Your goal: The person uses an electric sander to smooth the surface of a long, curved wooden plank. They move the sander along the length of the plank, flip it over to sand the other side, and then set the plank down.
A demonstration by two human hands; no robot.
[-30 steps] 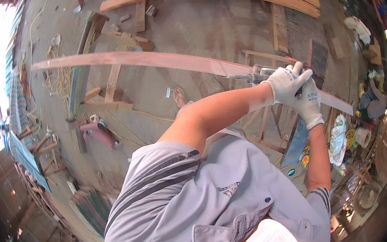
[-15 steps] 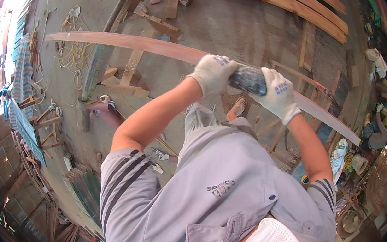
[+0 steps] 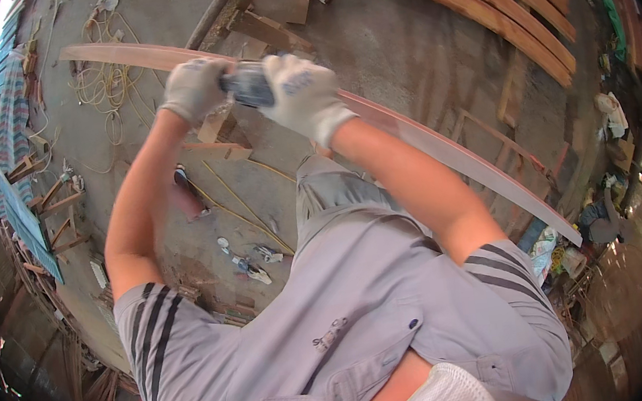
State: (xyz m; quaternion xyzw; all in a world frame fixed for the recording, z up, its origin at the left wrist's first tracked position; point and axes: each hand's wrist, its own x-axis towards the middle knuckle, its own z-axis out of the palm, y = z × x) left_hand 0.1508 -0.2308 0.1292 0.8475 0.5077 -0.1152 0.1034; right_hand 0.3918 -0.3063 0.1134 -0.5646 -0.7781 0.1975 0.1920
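A long, narrow reddish plank (image 3: 442, 141) runs from the far left to the near right in front of me. Over its left half I hold a dark, block-shaped hand tool (image 3: 249, 86); motion blur hides its exact kind. My left hand (image 3: 195, 89), in a white work glove, is closed round the tool's left end. The gloved right hand (image 3: 300, 95) grips its right end. Both hands cover part of the plank, and the tool's underside is hidden.
Several reddish planks (image 3: 457, 3) lie side by side at the far right. A tangle of yellow cord (image 3: 103, 87) is on the floor at the left. Wood offcuts (image 3: 268, 30) lie beyond the plank. A corded power tool (image 3: 244, 262) rests on the floor nearer me.
Both hands have slid the dark tool leftward along the plank, from about its middle to its left half. My body has shifted with them.
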